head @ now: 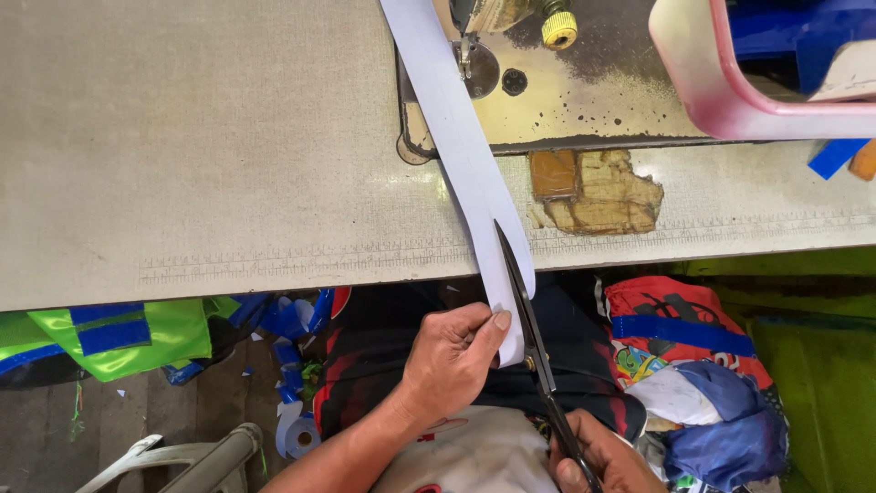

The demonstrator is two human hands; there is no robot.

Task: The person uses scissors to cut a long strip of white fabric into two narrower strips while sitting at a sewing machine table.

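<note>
A long pale lavender fabric strip (pixel 461 146) runs from the sewing machine's needle area down over the table's front edge. My left hand (pixel 452 358) pinches the strip's lower end just below the table edge. My right hand (pixel 598 456), at the bottom of the view, holds black scissors (pixel 527 315) by the handles. The blades point up along the strip's right edge, and the tip reaches onto the table.
The worn beige sewing table (pixel 201 155) has a metal machine bed (pixel 584 82) and a chipped patch (pixel 598 192). A pink plastic basket (pixel 730 91) sits at top right. Neon green and blue garments (pixel 119 333), fabric scraps and a tape roll (pixel 299 436) lie below on the floor.
</note>
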